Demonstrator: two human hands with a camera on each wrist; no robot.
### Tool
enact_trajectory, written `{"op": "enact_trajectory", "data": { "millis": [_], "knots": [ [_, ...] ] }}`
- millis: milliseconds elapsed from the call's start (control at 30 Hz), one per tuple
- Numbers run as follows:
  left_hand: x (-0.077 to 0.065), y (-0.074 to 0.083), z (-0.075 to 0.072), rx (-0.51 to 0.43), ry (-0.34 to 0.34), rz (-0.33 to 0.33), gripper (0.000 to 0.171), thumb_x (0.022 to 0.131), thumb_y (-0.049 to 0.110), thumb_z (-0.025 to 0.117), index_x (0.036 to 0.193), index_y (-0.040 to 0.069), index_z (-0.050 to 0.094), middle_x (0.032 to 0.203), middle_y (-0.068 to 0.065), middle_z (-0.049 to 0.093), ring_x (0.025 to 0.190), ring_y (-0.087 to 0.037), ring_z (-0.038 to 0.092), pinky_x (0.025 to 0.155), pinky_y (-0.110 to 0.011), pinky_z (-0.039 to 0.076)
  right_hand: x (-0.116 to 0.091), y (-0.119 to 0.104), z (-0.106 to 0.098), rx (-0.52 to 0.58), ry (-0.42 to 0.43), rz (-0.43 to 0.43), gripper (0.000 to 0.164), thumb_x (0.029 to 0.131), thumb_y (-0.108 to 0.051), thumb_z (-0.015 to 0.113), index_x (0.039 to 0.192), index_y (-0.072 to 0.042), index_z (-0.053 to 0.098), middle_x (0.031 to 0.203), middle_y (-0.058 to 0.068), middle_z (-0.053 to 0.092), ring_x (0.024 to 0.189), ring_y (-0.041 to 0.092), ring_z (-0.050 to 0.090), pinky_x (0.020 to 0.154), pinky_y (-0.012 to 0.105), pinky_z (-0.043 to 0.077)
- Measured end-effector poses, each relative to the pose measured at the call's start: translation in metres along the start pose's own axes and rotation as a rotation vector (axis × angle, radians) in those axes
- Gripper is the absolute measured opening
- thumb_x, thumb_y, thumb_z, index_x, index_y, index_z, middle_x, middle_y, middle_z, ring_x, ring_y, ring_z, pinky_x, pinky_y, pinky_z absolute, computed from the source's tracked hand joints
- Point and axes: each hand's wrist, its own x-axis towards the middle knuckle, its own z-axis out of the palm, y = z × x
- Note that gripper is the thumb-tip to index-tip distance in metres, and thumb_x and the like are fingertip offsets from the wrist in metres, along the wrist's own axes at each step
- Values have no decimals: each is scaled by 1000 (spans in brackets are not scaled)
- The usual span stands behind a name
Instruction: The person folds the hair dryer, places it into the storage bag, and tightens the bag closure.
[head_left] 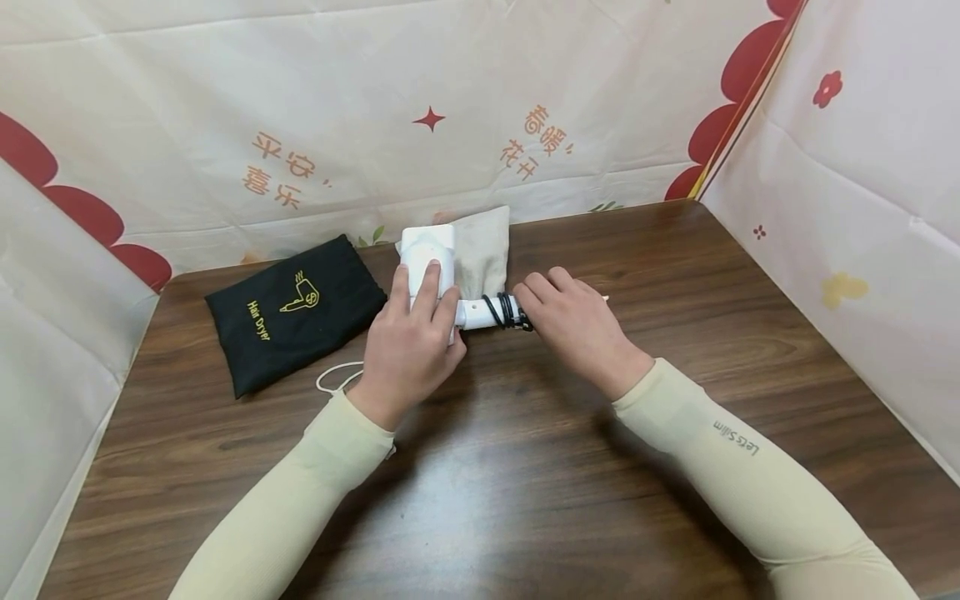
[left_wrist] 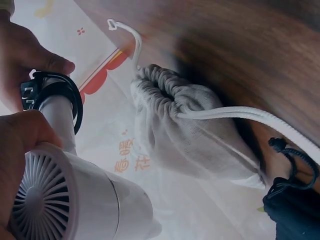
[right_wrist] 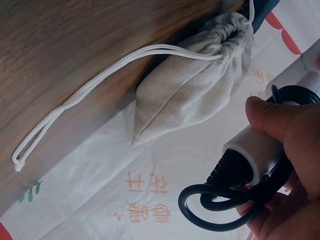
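A white hair dryer (head_left: 429, 243) is held up by both hands, its handle pointing right. My left hand (head_left: 412, 346) grips the dryer's head, with fingers spread over its upper side; the slotted round vent (left_wrist: 37, 200) shows in the left wrist view. My right hand (head_left: 573, 325) holds the handle's end, thumb along it in the right wrist view. Black cord (head_left: 506, 310) is wound around the handle, and its two-pin plug (left_wrist: 29, 95) sits against it. A loop of cord hangs beyond the handle's end. Behind the dryer lies a grey drawstring pouch (head_left: 486, 243), its mouth gathered.
A black drawstring bag (head_left: 292, 325) printed with a hair dryer lies at the left on the brown wooden table (head_left: 540, 492). The pouch's white cord (right_wrist: 90, 82) trails over the wood. Printed cloth (head_left: 420, 75) hangs behind and at both sides.
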Motion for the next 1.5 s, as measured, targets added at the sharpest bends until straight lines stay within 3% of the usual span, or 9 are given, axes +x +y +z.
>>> {"op": "enact_trajectory", "data": {
  "millis": [333,633,1100,1333,1500],
  "knots": [
    [-1,-2,-2,-17,12,28,38,75,13,67,111,-1,70,130,-23,60,114,-54,53,76,-51,56,0,4,-3,49,15,-21,21,87,4,68,105,-5,60,98,7,57,83,30,51,60,38,50],
    [-9,-2,-1,-44,3,52,37,77,14,66,111,0,70,129,-21,61,116,-53,53,75,-51,56,-1,7,-2,95,-41,-56,27,85,1,73,108,-8,61,101,4,58,86,28,50,66,37,49],
    [-10,-5,-2,-96,-5,85,37,78,14,65,112,1,71,130,-19,62,119,-53,52,78,-52,56,1,15,2,98,-33,-121,26,87,3,69,110,-6,59,108,4,59,90,27,50,75,36,47],
    [-14,-5,-3,-190,-12,171,39,77,17,69,113,2,70,131,-17,62,120,-49,53,65,-49,57,2,19,-3,88,-52,-188,28,86,5,70,110,-8,60,109,1,61,92,25,50,74,36,47],
    [-11,-10,-9,-211,-22,163,39,78,17,69,114,4,69,135,-15,59,126,-47,49,81,-49,56,3,18,-9,79,-8,-181,27,86,5,69,107,-8,59,108,1,60,91,26,51,72,36,48]
  ]
}}
